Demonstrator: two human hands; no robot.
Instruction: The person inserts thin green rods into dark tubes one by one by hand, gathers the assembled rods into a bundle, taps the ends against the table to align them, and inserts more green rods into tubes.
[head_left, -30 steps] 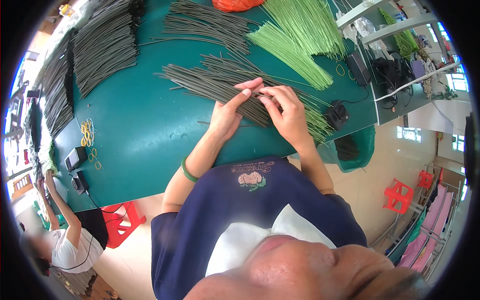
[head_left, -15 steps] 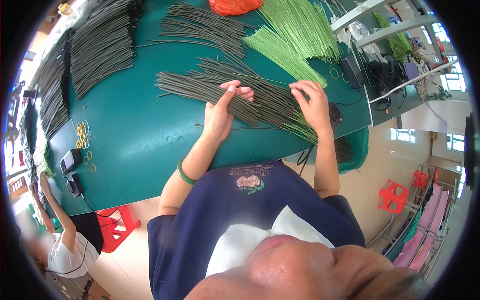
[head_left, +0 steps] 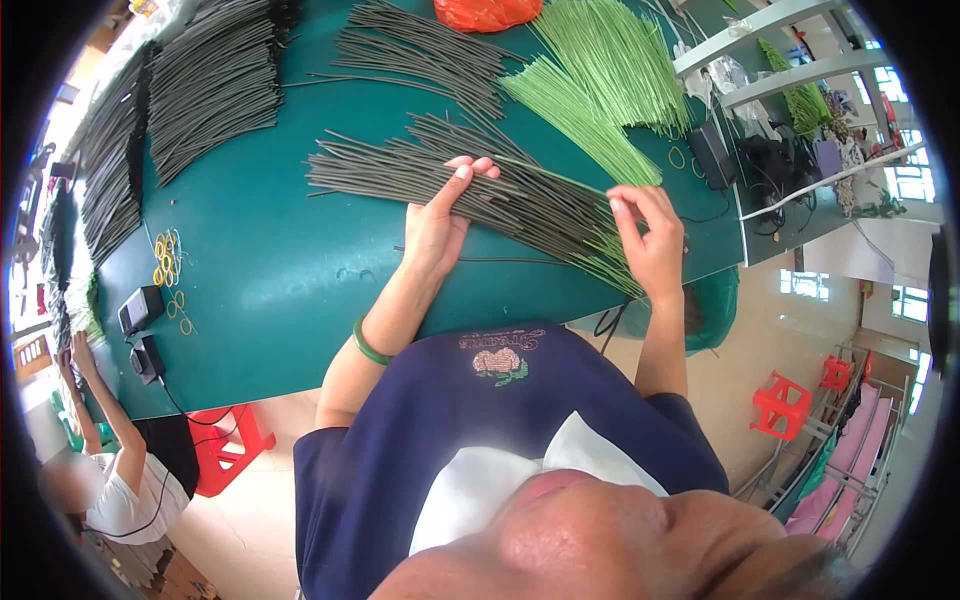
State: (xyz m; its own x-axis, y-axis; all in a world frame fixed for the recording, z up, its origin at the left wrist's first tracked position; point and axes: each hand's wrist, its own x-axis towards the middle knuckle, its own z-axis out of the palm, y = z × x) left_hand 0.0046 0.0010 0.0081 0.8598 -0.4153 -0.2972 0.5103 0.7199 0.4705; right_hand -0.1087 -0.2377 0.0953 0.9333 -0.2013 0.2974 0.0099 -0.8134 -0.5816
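Note:
A thick bundle of thin dark green stems (head_left: 500,195) lies slantwise across the near part of the table, its lighter green ends (head_left: 610,262) at the right. My left hand (head_left: 440,225) is wrapped around the bundle's middle, thumb on top and fingertips showing at the far side. At the bundle's right end, my right hand (head_left: 652,238) has thumb and forefinger pinched at the end of a thin stem that runs along the far edge. Beyond my right hand lie bright green stems (head_left: 580,110). One loose stem (head_left: 510,261) rests on the table below the bundle.
Piles of dark stems (head_left: 215,85) cover the green table's (head_left: 260,300) left and far parts. An orange bag (head_left: 487,12), yellow rubber bands (head_left: 165,258) and a black adapter (head_left: 712,155) lie around. A metal frame (head_left: 770,80) stands right. Another person (head_left: 135,490) works at far left.
My right hand has moved right and slightly down, drawing out along the stem. The stems in my left hand now lie along the others as one bundle. The view shifts slightly.

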